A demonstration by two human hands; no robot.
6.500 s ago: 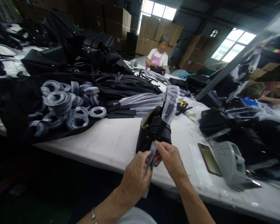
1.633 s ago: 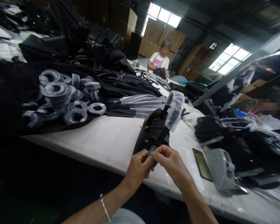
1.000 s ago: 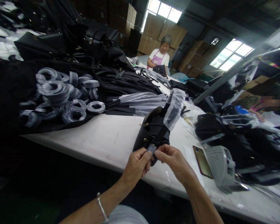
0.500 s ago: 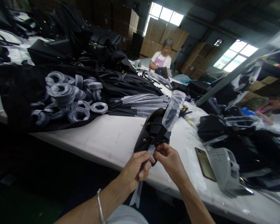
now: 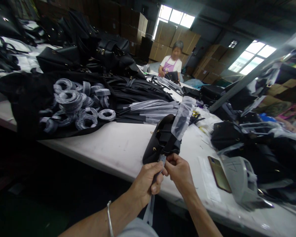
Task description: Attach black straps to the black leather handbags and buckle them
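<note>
A black handbag (image 5: 160,141) stands on the white table (image 5: 113,148) just beyond my hands. Its strap, partly sleeved in clear plastic wrap (image 5: 184,115), rises from the bag and comes down to my fingers. My left hand (image 5: 146,182) is closed around the strap's lower end, and a strip of plastic (image 5: 150,210) hangs below it. My right hand (image 5: 179,172) pinches the same strap end right next to the left thumb.
Coiled wrapped straps (image 5: 74,105) and flat straps (image 5: 143,98) lie at left on black cloth. A phone (image 5: 219,169) and a grey tape dispenser (image 5: 241,181) sit at right by more black bags (image 5: 227,133). One person (image 5: 171,62) works at the far end, another (image 5: 293,113) at right.
The plastic strip has been drawn down through my left hand and now hangs below the table edge. Both hands stay together on the strap end by the bag.
</note>
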